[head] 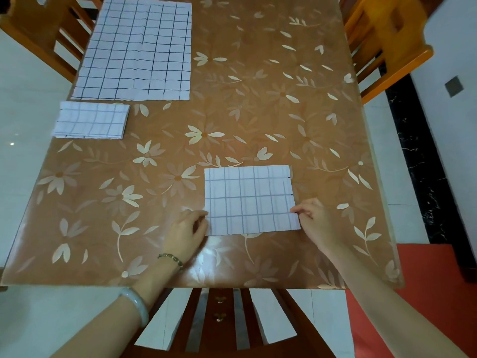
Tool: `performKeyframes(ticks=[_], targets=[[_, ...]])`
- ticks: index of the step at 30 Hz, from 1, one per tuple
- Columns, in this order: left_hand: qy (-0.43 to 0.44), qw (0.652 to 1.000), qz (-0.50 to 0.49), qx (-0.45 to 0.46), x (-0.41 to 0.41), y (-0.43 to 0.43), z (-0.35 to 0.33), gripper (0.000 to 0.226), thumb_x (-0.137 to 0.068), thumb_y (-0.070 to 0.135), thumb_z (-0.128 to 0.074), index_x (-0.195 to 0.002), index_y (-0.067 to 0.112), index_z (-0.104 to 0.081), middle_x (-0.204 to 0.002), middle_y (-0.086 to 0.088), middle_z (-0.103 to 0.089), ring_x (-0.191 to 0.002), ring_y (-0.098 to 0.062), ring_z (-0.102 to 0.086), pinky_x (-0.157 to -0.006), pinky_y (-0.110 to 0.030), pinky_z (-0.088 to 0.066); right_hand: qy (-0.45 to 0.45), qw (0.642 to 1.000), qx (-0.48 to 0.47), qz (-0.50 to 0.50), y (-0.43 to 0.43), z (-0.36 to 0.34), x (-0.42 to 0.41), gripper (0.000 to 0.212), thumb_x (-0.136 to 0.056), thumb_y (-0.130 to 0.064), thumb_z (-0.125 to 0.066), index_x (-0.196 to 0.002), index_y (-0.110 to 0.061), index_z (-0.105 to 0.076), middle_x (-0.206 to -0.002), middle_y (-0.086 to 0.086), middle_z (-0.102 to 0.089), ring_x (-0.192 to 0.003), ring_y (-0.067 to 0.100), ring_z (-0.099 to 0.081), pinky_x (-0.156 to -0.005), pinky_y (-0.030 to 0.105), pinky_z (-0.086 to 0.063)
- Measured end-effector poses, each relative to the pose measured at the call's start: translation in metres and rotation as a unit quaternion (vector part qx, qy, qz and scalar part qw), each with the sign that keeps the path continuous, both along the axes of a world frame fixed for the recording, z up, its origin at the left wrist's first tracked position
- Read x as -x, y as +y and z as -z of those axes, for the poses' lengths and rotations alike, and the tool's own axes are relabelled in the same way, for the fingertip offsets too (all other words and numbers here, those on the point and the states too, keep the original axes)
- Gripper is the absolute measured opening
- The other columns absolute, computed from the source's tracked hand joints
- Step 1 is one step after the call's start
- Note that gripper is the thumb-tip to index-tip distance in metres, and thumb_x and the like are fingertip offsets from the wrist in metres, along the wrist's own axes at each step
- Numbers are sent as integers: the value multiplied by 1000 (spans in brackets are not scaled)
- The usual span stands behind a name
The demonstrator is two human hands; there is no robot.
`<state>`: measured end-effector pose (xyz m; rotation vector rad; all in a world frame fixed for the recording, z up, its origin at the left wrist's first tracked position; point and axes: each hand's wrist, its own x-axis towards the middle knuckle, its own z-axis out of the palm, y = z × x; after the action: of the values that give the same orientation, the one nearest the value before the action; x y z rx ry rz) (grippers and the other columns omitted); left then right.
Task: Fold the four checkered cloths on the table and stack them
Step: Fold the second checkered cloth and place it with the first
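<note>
A white cloth with a dark grid, folded into a rectangle point(249, 198), lies near the table's front edge, right of centre. My left hand point(187, 232) pinches its lower left corner. My right hand point(313, 220) pinches its lower right corner. A smaller folded checkered cloth point(91, 120) rests at the table's left edge. Behind it, at the far left, unfolded checkered cloths point(136, 50) lie flat and overlap; how many are there I cannot tell.
The table point(258, 99) has a brown floral cover. Wooden chairs stand at the far left point(38, 29), the far right point(387, 34) and the near side point(227, 324). A red mat point(426, 293) lies on the floor at the right.
</note>
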<state>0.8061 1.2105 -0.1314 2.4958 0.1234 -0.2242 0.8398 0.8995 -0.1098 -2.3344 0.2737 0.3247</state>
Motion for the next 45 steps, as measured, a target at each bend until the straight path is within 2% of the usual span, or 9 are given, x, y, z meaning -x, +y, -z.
performKeyframes(ticks=[4, 7, 10, 15, 19, 28, 35, 40, 45], targets=[[-62, 996, 49, -50, -25, -4, 2, 39, -89, 29, -37, -114, 11, -61, -101, -6, -59, -89, -26, -51, -78, -34, -41, -89, 994, 61, -12, 6, 4, -14, 23, -86, 3, -54, -95, -9, -72, -105, 2, -53, -98, 18, -54, -80, 15, -43], [-77, 986, 117, -93, -51, -21, 7, 51, -87, 25, -32, -125, 0, -54, -128, -17, -56, -114, -36, -53, -99, -40, -38, -131, 987, 75, -60, 29, 11, -33, 28, -85, 2, -54, -105, -6, -70, -124, 13, -54, -118, 28, -49, -95, 35, -44], [-65, 973, 170, -142, -73, -42, 12, 58, -90, 26, -29, -139, -4, -41, -146, -20, -40, -136, -34, -37, -113, -48, -29, -147, 972, 117, -141, 64, 19, -50, 39, -86, -2, -46, -123, -2, -61, -140, 21, -46, -132, 35, -40, -106, 45, -37], [-21, 961, 187, -203, -87, -58, 33, 62, -90, 28, -24, -144, -1, -33, -152, -17, -31, -142, -28, -28, -116, -49, -22, -112, 942, 155, -277, 110, 43, -73, 54, -91, -13, -32, -143, 2, -34, -154, 18, -27, -145, 30, -19, -119, 44, -16], [-17, 960, 182, -210, -84, -57, 47, 61, -96, 34, -16, -148, 3, -25, -155, -13, -25, -145, -23, -21, -117, -47, -18, -94, 904, 244, -337, 110, 62, -74, 62, -97, -37, -13, -146, -4, -31, -154, 13, -29, -144, 24, -22, -117, 39, -8], [-36, 960, 160, -225, -82, -50, 50, 67, -95, 47, -12, -152, 12, -10, -159, -5, -12, -147, -18, -7, -119, -45, -1, -65, 911, 322, -249, 18, 66, -80, 72, -95, -55, 2, -152, -11, -4, -160, 5, -3, -147, 17, 2, -119, 41, 3], [-67, 961, 118, -240, -89, -23, 41, 68, -93, 40, -19, -150, 4, -18, -158, -10, -16, -147, -22, -10, -118, -46, 0, -138, 916, 318, -203, 33, 49, -78, 62, -98, -39, -18, -149, -5, -20, -158, 13, -15, -147, 26, -9, -118, 50, -2], [-81, 942, 207, -252, -93, -44, 32, 65, -89, 30, -20, -147, 0, -26, -155, -15, -24, -145, -25, -19, -117, -51, -9, -153, 901, 253, -319, 112, 51, -68, 58, -96, -28, -19, -146, -1, -29, -156, 15, -24, -146, 26, -17, -119, 45, -8], [-49, 944, 196, -260, -87, -41, 47, 63, -92, 30, -23, -147, 2, -27, -155, -13, -27, -144, -24, -23, -116, -53, -14, -134, 880, 269, -369, 110, 66, -63, 60, -99, -38, -19, -144, -3, -35, -152, 15, -33, -143, 26, -27, -117, 42, -17]])
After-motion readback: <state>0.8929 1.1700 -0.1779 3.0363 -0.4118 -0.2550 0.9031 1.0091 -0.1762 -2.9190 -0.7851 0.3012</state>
